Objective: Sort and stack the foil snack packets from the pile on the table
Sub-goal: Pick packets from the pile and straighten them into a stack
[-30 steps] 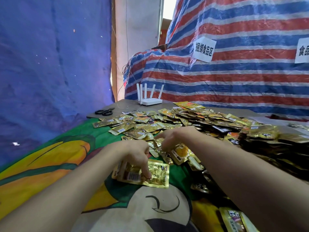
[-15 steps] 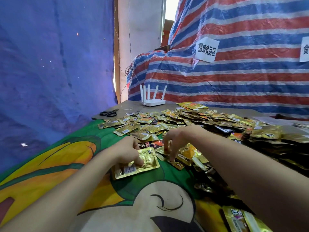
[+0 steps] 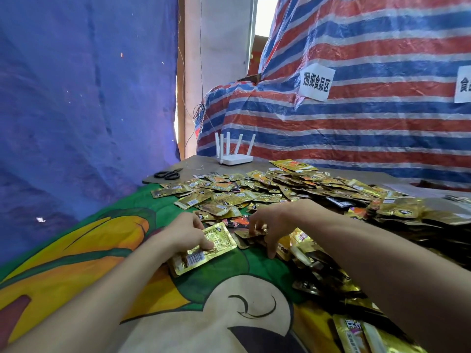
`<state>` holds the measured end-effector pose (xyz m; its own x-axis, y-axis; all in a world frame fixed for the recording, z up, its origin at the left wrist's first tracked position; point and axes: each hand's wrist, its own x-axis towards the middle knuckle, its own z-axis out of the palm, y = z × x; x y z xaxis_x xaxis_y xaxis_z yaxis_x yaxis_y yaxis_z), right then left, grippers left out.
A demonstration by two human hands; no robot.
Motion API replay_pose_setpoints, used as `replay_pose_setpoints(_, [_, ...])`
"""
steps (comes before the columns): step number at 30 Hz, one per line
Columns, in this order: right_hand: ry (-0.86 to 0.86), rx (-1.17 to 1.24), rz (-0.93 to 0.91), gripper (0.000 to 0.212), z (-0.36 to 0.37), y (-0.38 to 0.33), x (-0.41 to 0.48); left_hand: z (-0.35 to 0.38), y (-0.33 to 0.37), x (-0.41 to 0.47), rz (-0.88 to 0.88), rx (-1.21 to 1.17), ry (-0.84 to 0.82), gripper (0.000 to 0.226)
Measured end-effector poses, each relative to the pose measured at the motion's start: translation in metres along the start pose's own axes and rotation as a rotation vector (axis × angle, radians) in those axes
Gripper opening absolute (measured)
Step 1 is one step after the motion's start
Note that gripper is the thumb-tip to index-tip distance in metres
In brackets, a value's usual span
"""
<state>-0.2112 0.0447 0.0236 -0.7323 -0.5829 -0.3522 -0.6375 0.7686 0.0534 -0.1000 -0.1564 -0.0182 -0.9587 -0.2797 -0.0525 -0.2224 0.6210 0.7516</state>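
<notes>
A wide pile of gold foil snack packets [image 3: 280, 189] covers the far and right part of the table. My left hand [image 3: 187, 234] grips a small stack of gold packets [image 3: 204, 250], barcode side up, on the green cartoon cloth [image 3: 237, 271]. My right hand [image 3: 267, 225] reaches into the near edge of the pile, fingers curled down on a dark gold packet [image 3: 251, 236]. A red and black packet [image 3: 237, 221] lies between my hands. A taller heap of gold packets [image 3: 397, 212] sits at the right.
Black scissors [image 3: 168, 174] and a white router with antennas [image 3: 235, 156] lie at the table's far left corner. A blue tarp [image 3: 76, 110] hangs at the left, a striped tarp [image 3: 356, 118] with paper labels behind. More packets [image 3: 356, 335] lie near my right forearm.
My left hand has slid its small stack forward and turned it towards the pile. My right hand has dropped lower onto packets at the pile's near edge.
</notes>
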Motion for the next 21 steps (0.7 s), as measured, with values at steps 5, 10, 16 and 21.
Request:
replay_pose_setpoints(5, [0.239,-0.182,-0.063,0.043,0.011,-0.008,0.002,0.001,-0.005,0.0,-0.005,-0.04,0.015,0.036])
replay_pose_setpoints(10, [0.488,-0.046,0.012,0.026,0.022,-0.013,0.007,-0.002,-0.005,-0.001,0.001,-0.08,0.031,0.04])
replay_pose_setpoints(16, [0.83,0.444,0.079,0.018,-0.007,0.0,-0.017,-0.002,0.001,0.0,-0.022,-0.287,0.161,0.04])
replay_pose_setpoints(21, [1.07,0.819,0.081,0.025,-0.026,0.011,-0.045,0.0,0.012,-0.005,-0.036,-0.674,0.159,0.054])
